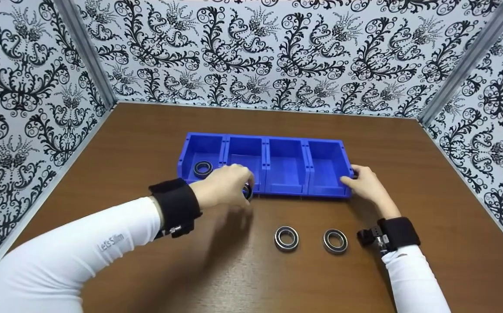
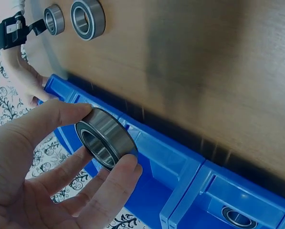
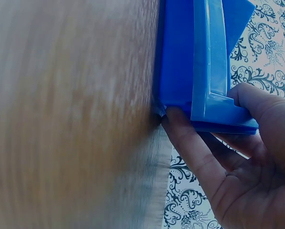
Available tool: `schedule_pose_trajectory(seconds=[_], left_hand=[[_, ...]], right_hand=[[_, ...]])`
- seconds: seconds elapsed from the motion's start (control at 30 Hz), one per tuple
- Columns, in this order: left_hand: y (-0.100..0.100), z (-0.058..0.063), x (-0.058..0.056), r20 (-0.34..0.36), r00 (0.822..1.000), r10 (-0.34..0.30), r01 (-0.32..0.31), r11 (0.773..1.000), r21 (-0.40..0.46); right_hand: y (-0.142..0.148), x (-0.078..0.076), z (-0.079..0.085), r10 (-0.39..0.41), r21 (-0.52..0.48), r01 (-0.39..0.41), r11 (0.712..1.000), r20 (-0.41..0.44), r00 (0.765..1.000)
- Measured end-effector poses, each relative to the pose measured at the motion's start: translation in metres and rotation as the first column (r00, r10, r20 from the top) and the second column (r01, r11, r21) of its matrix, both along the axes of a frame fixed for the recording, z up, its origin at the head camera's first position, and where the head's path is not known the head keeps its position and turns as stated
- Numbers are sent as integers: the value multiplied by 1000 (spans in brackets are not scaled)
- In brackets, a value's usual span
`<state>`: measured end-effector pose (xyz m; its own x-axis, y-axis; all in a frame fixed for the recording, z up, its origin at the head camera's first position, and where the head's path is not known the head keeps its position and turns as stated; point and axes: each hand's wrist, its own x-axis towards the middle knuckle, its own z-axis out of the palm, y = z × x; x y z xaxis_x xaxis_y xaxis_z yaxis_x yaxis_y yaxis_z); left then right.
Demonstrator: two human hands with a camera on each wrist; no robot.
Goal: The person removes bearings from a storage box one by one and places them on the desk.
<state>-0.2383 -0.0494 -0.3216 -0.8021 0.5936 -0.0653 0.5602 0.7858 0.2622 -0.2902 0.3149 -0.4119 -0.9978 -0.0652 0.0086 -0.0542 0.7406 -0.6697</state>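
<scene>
Between thumb and fingers, my left hand [image 1: 225,184] pinches a ball bearing [image 2: 106,138], a steel ring with a dark seal, held tilted at the front of the blue bin [image 1: 286,189]. The bin is a row of several compartments, and the bearing is over the second from the left. Another bearing [image 1: 203,169] lies in the leftmost compartment. At the bin's right end, my right hand [image 1: 366,184] grips the side wall, its thumb at the upper edge and fingers on the outside, as the right wrist view shows.
Two more bearings lie on the brown table in front of the bin: one near the middle [image 1: 286,238], another bearing [image 1: 335,241] to its right, close to the right wrist strap [image 1: 399,234]. Patterned panels [image 1: 251,56] surround the table at the back and sides.
</scene>
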Motion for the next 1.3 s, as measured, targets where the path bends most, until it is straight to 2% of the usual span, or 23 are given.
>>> schedule_pose_trajectory(seconds=[0.33, 0.63, 1.3], left_hand=[[0, -9, 9, 5, 1000, -5, 5, 1000, 13], [1, -15, 14, 13, 1000, -16, 16, 1000, 22], [2, -30, 24, 57, 998, -29, 29, 1000, 7]], right_hand=[[0, 0, 2, -12, 14, 12, 1000, 37, 999], [0, -1, 2, -7, 37, 7, 999, 7, 1000], [0, 0, 0, -9, 31, 8, 999, 16, 1000]])
